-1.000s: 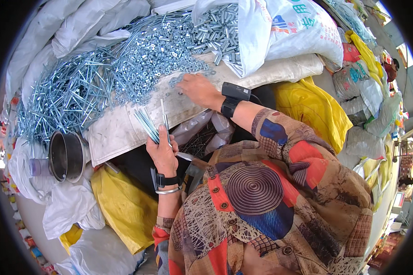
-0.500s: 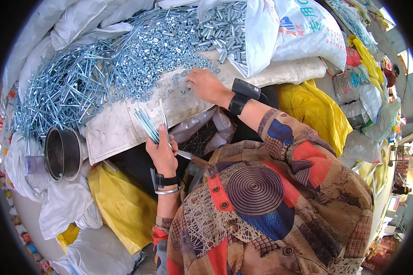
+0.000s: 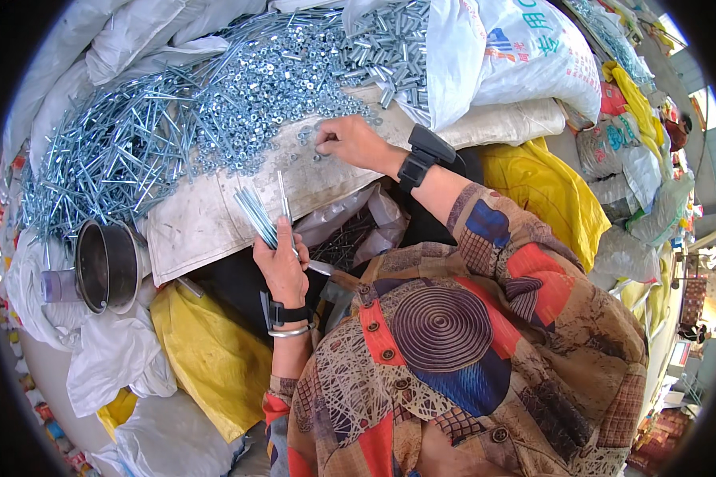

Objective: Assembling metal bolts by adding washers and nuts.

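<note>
A bundle of thin metal rods (image 3: 254,213) is gripped in my left hand (image 3: 283,266), the rods pointing up and away, with one rod (image 3: 284,193) standing apart from the rest. My right hand (image 3: 354,143) is over the pale cloth (image 3: 215,211), fingers curled together beside scattered washers (image 3: 306,133). What its fingertips pinch, if anything, is too small to make out. Just beyond lies a heap of small nuts (image 3: 254,95). Loose metal rods (image 3: 107,151) are piled on the left, and short metal tubes (image 3: 394,52) at the far right of the heap.
A dark round pot (image 3: 107,266) stands tipped at the left beside a clear cup (image 3: 58,286). White sacks (image 3: 525,56) border the heap. Yellow sacks (image 3: 533,195) lie to both sides of my lap. Bagged goods (image 3: 612,151) stand farther right.
My right hand has shifted slightly left over the cloth, and its fingers have curled in more. My left hand holds the rods in nearly the same place.
</note>
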Action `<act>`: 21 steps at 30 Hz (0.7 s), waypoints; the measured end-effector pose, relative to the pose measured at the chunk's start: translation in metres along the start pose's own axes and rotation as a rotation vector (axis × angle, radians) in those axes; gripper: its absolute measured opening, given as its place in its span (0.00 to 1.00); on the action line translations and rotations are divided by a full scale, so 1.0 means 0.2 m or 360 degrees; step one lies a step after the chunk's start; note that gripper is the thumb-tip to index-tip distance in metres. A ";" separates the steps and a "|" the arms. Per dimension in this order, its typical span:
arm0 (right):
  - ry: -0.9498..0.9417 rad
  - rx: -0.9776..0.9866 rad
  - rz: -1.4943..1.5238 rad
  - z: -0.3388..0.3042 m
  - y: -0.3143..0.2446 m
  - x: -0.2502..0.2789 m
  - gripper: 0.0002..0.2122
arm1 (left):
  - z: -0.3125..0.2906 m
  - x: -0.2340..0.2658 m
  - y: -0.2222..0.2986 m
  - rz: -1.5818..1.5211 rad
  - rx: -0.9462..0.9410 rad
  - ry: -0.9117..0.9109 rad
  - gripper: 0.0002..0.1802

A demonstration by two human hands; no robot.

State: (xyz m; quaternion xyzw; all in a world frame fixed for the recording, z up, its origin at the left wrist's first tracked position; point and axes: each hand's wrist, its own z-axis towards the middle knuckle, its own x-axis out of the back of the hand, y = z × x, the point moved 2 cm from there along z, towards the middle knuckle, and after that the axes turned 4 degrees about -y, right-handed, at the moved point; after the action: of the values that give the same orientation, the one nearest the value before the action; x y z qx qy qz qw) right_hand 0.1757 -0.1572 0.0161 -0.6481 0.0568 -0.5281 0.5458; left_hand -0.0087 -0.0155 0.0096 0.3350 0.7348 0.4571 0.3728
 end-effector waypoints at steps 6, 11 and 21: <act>-0.0076 0.0167 -0.0511 0.02 0.03 -0.11 0.05 | 0.00 -0.03 0.01 0.0086 0.0029 -0.0048 0.15; -0.0098 0.0216 -0.0451 0.02 0.03 -0.12 0.04 | 0.01 -0.02 -0.02 0.0071 0.0055 -0.0082 0.12; -0.0218 -0.0256 0.1077 -0.11 -0.11 -0.05 0.04 | 0.00 -0.04 -0.04 0.0238 0.0026 -0.0164 0.14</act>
State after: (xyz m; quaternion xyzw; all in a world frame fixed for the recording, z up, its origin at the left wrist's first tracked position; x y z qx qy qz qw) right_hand 0.1433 -0.1564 0.0230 -0.6674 0.2729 -0.2666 0.6396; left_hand -0.0060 -0.0256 0.0044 0.4150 0.6913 0.4598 0.3722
